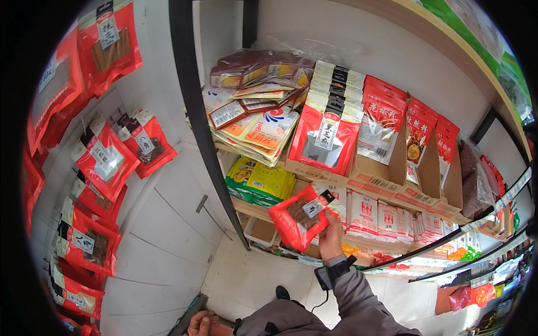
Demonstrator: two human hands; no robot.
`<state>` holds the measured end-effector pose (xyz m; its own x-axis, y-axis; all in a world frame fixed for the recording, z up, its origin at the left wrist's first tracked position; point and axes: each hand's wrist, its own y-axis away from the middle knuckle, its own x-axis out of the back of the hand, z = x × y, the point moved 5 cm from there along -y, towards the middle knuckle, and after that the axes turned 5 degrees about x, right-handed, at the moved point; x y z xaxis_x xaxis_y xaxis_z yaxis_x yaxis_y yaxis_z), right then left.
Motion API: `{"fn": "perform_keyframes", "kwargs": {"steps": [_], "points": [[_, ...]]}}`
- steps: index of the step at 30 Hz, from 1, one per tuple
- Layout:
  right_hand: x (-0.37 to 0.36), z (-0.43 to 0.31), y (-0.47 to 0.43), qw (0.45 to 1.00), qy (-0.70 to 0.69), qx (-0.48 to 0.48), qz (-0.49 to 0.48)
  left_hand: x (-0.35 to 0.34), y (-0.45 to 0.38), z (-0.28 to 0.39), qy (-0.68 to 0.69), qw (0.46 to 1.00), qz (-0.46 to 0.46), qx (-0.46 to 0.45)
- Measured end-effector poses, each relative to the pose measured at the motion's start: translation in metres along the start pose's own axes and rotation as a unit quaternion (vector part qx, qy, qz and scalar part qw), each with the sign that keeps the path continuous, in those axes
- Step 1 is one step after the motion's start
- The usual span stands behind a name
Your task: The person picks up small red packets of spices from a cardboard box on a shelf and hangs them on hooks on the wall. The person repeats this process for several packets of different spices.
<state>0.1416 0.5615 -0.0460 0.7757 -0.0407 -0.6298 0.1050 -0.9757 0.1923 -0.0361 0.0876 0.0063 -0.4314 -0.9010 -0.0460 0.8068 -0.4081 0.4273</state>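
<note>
My right hand [331,236] pinches the top corner of a red spice packet [297,215]. Dark brown spice shows through the packet's clear window, and its label bears writing. I hold it in the air in front of the lower shelves, with a black strapped device [334,272] on my right wrist. Low in the picture, my left hand [201,323] is near my body with its fingers curled. Whether anything is inside it cannot be made out. Beside that hand is a dark grey edge [191,313].
Red spice packets [86,243] hang from hooks on the white slatted wall [155,252] at left. Cardboard display boxes [374,182] on the shelf hold upright red packets. Flat sachets [260,130] are piled beside a black shelf post [206,126]. White-and-red packets [363,214] stand below.
</note>
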Motion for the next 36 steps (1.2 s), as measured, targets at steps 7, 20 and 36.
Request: {"fn": "perform_keyframes", "kwargs": {"steps": [7,20,36], "points": [[0.028,0.010,-0.093,0.998,-0.044,0.026,0.040,-0.028,0.001,0.003,-0.039,0.999,0.000,-0.010],[0.037,0.026,-0.094,0.988,0.152,-0.029,0.020,-0.046,0.007,0.006,-0.053,0.998,0.031,0.008],[0.006,0.031,0.015,0.945,0.236,-0.067,-0.216,-0.052,-0.017,-0.011,0.062,0.997,0.053,0.001]]}}
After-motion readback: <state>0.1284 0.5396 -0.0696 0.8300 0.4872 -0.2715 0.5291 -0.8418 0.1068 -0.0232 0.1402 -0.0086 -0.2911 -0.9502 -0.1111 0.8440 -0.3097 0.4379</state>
